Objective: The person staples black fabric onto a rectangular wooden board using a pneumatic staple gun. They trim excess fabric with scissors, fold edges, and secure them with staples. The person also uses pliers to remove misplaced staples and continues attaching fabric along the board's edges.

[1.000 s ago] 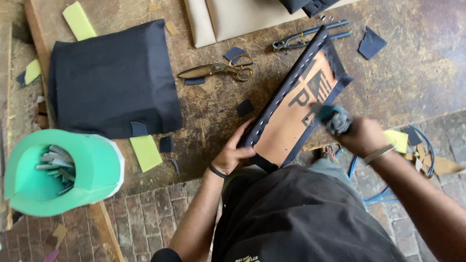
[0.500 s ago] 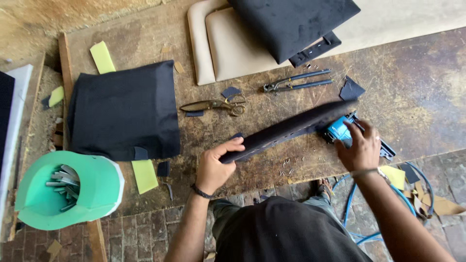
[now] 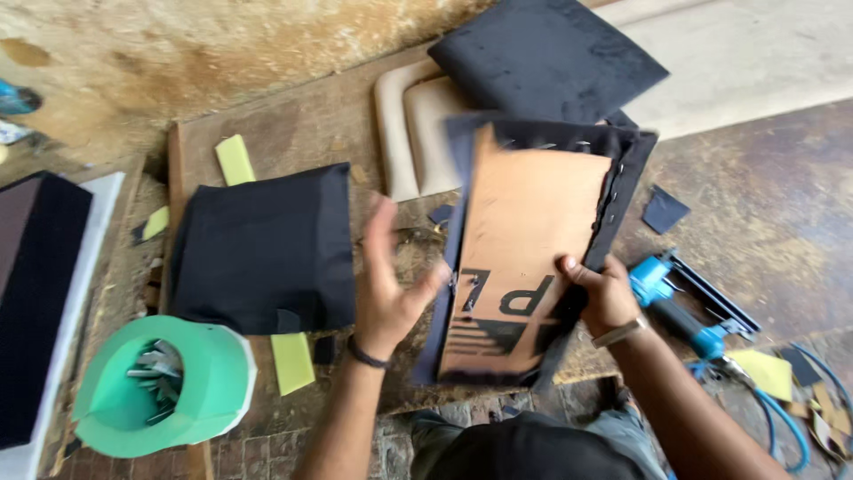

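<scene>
Head view: we are now gripping the fabric-wrapped board point(image 3: 524, 267) by its lower right edge with our right hand point(image 3: 597, 292), fingers closed on it. Half a second ago it was lying edge-on; now it is standing tilted over the tabletop point(image 3: 764, 222), cardboard back facing us. The blue staple gun point(image 3: 680, 307) we were holding is lying just right of that hand. Our left hand point(image 3: 391, 284) has come off, fingers spread and blurred beside the board. The board is hiding the scissors and part of the tan cushions point(image 3: 413, 133).

Fabric-edged panel point(image 3: 524, 258) in right hand point(image 3: 600, 293)
</scene>
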